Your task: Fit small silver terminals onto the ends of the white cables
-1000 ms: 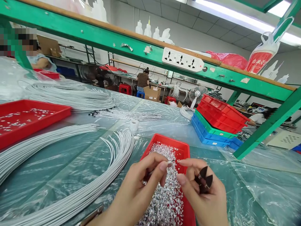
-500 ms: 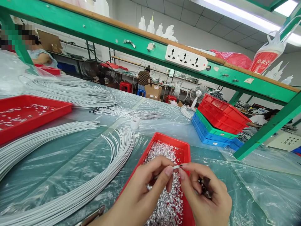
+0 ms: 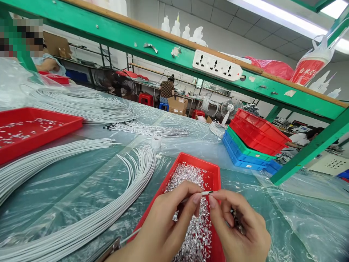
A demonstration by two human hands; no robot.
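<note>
— Pinching a white wire end in my left hand, fingertips clamped on it; my right hand nips its tip, with a dark tool tucked in the palm.

— Where's that, exactly?

— Over the red tray of silver terminals, at six o'clock on the bench.

— How far along do you reckon?

— I'd say early. One wire in hand, a terminal seemingly going on its tip, though it's too small to be sure. The big bundle fanning out at eight o'clock looks untouched.

— Anything else?

— Another red tray at ten o'clock, stacked trays at two.
</note>
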